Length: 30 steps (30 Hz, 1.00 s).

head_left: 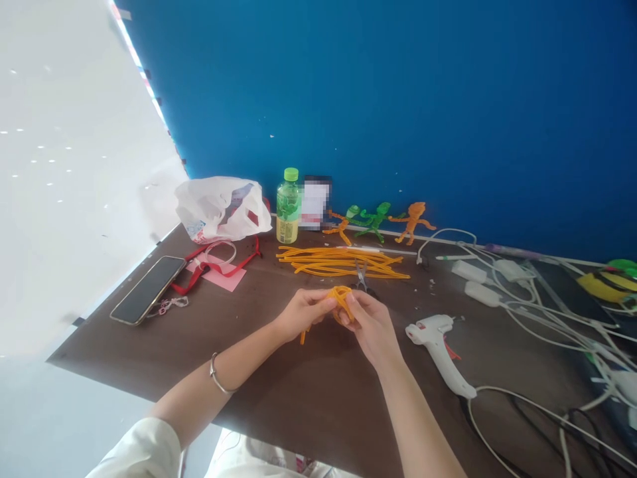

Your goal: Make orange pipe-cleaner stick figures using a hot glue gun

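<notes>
Orange strands make up a looped piece (340, 304), held nearer the person than the bottle (288, 216) and somewhat to its right, over the dark worktop (308, 411). The left hand (304, 313) has its fingers clamped on one side of this piece; the right hand (371, 325) pinches the other side with its fingers. Just in front of the bottle and extending to its right lie loose orange strips (298, 253), with scissors (361, 273) at their near side. Right of the bottle are three small figures (381, 222); farther right and nearer, a white glue gun (440, 352). Left of the bottle sit a plastic bag (219, 206) and, nearer, a phone (149, 289).
</notes>
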Each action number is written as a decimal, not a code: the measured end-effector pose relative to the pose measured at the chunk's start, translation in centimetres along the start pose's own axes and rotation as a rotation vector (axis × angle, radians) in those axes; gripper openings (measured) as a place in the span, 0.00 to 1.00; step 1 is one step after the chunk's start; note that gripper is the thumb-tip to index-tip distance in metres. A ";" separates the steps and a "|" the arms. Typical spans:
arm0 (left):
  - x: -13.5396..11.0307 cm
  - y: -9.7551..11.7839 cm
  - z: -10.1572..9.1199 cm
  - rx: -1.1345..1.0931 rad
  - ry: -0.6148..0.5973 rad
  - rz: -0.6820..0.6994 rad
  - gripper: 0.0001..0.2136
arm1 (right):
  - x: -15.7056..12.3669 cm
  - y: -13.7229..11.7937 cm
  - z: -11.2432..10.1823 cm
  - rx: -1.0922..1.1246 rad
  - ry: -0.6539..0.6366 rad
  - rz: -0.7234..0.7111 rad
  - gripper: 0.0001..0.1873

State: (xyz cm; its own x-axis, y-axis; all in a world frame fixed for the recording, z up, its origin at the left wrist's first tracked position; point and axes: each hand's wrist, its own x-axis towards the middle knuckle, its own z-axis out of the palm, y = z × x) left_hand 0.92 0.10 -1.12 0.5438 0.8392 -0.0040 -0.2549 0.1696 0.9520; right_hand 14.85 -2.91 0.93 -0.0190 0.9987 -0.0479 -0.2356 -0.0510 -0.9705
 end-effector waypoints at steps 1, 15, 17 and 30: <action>0.0 0.0 0.0 -0.010 -0.010 -0.013 0.20 | 0.0 -0.1 -0.2 -0.015 -0.020 0.000 0.13; 0.2 0.3 -0.5 -0.257 -0.104 -0.141 0.16 | 0.0 -0.3 -0.7 0.081 0.009 0.048 0.13; 0.2 0.4 -0.4 -0.281 -0.129 -0.155 0.15 | 0.0 -0.4 -0.9 0.116 -0.069 0.090 0.13; -0.1 -0.1 -0.5 -0.188 -0.258 -0.173 0.13 | -0.1 -0.6 -1.4 0.106 -0.213 0.035 0.16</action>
State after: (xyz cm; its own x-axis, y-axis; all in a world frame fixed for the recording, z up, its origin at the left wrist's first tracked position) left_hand 0.49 0.22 -1.35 0.7695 0.6358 -0.0597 -0.2711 0.4099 0.8709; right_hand 16.37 -2.93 1.23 -0.2312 0.9727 -0.0195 -0.3316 -0.0976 -0.9384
